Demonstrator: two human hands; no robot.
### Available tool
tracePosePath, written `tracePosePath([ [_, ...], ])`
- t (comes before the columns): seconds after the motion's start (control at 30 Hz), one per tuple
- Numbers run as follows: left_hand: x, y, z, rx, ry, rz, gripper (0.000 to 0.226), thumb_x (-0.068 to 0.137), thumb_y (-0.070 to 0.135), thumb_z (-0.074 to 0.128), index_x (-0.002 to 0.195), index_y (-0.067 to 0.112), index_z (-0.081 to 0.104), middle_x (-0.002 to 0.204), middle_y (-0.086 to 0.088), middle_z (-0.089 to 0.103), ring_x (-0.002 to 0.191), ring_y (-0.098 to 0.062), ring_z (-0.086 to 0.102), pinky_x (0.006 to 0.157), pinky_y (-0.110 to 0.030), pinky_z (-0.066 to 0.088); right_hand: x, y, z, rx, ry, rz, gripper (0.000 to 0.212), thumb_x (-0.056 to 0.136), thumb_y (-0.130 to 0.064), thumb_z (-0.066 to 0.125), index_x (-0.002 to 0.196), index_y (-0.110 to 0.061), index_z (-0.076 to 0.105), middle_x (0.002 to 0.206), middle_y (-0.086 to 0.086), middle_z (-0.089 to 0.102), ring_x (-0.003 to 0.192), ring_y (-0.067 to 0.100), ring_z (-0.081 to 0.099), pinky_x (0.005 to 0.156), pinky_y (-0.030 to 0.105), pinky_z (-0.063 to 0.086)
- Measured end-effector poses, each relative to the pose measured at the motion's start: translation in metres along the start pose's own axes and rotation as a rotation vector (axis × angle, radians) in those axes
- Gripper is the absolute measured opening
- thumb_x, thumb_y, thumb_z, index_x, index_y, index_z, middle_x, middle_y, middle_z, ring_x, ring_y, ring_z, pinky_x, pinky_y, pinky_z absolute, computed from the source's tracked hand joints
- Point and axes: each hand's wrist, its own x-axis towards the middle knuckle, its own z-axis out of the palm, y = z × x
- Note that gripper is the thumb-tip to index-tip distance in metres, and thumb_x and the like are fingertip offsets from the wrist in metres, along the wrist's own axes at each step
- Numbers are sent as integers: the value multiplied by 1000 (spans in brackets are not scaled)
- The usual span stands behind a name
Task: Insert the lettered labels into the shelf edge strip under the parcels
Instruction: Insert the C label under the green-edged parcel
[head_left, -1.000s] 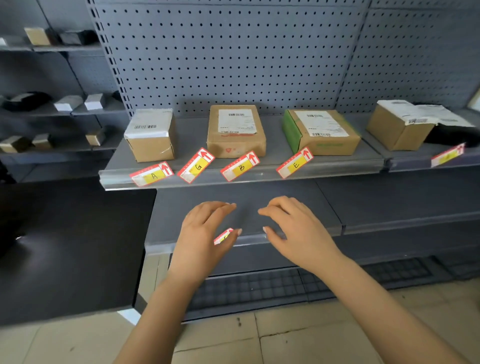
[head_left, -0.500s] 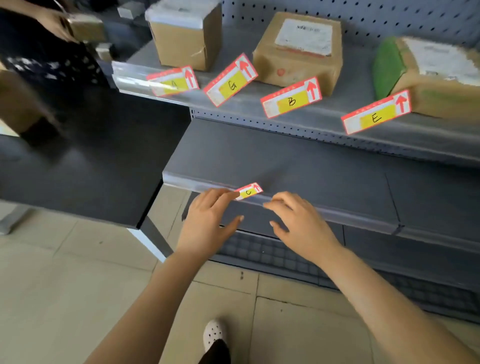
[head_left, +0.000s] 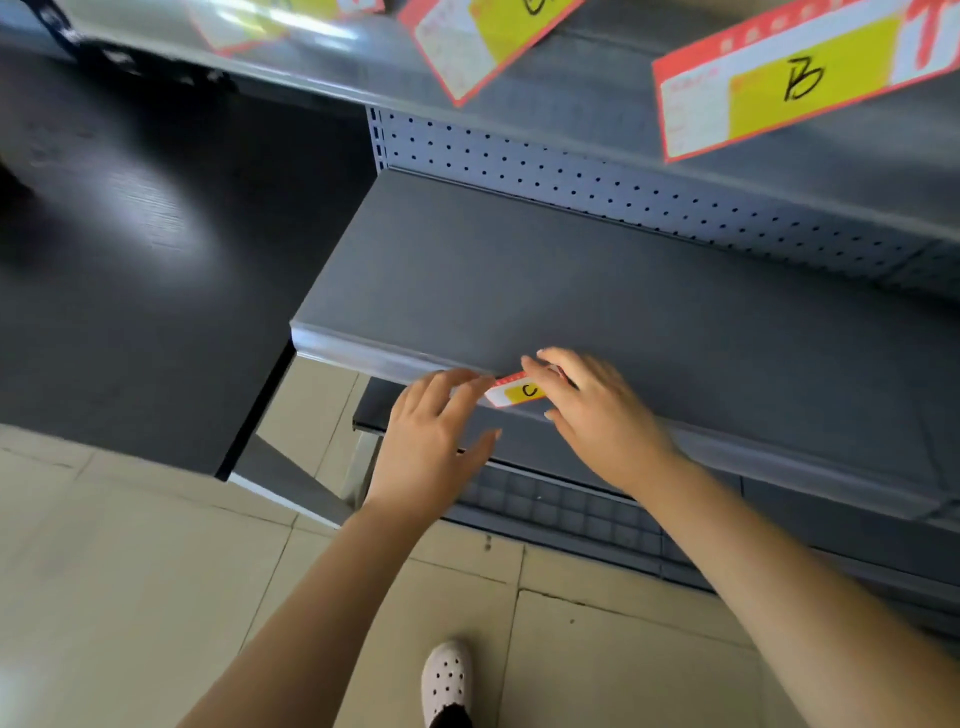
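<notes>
Along shelf edge strip lies label C, right hand pinching, left hand flat.

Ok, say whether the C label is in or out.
Not seated: C label lies tilted across the edge strip, right hand pinching it, left hand touching it.

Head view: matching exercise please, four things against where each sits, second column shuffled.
Things:
1. label C
2. label B
3. white clog
4. pegboard panel

Places:
a. on the tiled floor
b. tilted, on the upper shelf front edge
c. at the lower edge strip, between left hand and right hand
d. behind the lower shelf, below the upper one

Pairs: 1-c, 2-b, 3-a, 4-d.
</notes>
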Motion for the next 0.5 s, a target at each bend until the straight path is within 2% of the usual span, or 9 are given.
tracePosePath([
  [0.27,5,-5,0,5,-3,11,48,84,33,70,127,16,57,124,-5,59,114,-25,52,94,-43,47,10,2,-6,35,-2,13,57,69,10,74,121,-5,58,113,10,53,82,30,57,70,40,53],
  [0.4,8,5,-14,-11,38,18,45,88,40,57,127,17,55,124,-5,58,114,-24,52,93,-42,48,12,-2,-27,80,85,93,48,75,-3,75,120,-7,60,112,9,56,87,31,59,75,40,52],
  [0.5,13,23,-32,-29,65,20,46,88,41,54,127,17,56,125,-5,58,113,-25,54,94,-42,48,11,-9,-48,81,154,124,46,75,-13,77,119,-10,62,110,7,57,90,30,58,81,40,49],
])
